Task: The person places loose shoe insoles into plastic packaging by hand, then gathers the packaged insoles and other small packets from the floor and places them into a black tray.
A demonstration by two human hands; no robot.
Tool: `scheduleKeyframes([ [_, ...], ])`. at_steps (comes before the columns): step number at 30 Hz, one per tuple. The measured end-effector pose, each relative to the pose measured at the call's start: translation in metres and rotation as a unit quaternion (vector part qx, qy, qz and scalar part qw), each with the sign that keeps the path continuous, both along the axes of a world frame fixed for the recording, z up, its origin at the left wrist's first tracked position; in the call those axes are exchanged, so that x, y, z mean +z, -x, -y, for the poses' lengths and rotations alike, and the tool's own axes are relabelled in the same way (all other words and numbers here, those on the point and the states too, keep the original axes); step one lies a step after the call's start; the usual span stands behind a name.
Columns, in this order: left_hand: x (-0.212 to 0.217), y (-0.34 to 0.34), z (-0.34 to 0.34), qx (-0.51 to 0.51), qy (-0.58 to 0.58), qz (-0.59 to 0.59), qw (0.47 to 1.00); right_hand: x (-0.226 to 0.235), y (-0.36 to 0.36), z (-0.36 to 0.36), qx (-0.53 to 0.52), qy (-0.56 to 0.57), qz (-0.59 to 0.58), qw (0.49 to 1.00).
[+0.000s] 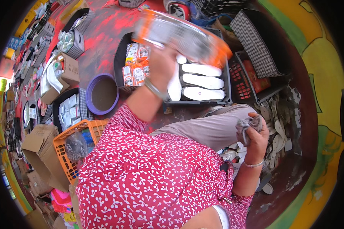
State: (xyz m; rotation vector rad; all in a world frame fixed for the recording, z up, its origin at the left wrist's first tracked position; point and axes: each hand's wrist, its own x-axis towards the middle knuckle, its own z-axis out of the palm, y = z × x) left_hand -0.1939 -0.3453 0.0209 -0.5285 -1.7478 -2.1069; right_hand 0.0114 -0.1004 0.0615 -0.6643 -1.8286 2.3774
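Note:
My left hand point(162, 68), smeared by motion, grips a long packet point(179, 36) with orange ends and a blurred grey-white middle. It holds the packet over a black crate point(227, 93) where white insoles point(202, 81) lie in a row. On the right, my right hand point(258, 134) is closed around a crumpled grey rag point(247, 128), above my bent knee and apart from the crate. Next to the crate, a dark bin point(119, 57) holds several small orange-and-white packets point(135, 65), partly hidden by my left arm.
A purple tub point(89, 98) of murky brown liquid stands left of my left arm. Nearer is an orange plastic crate point(61, 147) beside a cardboard box point(40, 147). A loose pile of insoles point(278, 131) lies at right, below a tilted houndstooth bin point(252, 44). Filled bins line the far left.

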Motion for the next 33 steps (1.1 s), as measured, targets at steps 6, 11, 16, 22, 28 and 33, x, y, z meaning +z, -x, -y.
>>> scheduleKeyframes([
  [6, -0.090, 0.088, 0.147, 0.103, -0.115, 0.227, 0.961, -0.022, -0.006, -0.018, 0.005, 0.075, -0.009, 0.997],
  [11, -0.188, 0.101, 0.207, 0.164, -0.030, 0.346, 0.923, -0.041, -0.003, -0.011, 0.013, 0.030, 0.014, 0.999],
  [16, -0.300, 0.120, 0.231, 0.189, 0.211, 0.376, 0.882, -0.036, -0.007, -0.010, 0.016, 0.046, 0.021, 0.999],
  [22, -0.287, 0.141, 0.148, 0.128, 0.400, 0.333, 0.845, -0.032, -0.025, -0.003, -0.012, 0.039, -0.003, 0.999],
  [28, -0.368, 0.152, 0.145, -0.025, 0.375, 0.385, 0.843, -0.028, -0.018, 0.005, 0.013, 0.025, 0.018, 0.999],
  [33, -0.311, 0.115, 0.108, 0.055, 0.450, 0.488, 0.746, -0.026, -0.021, 0.014, 0.001, 0.013, 0.030, 0.999],
])
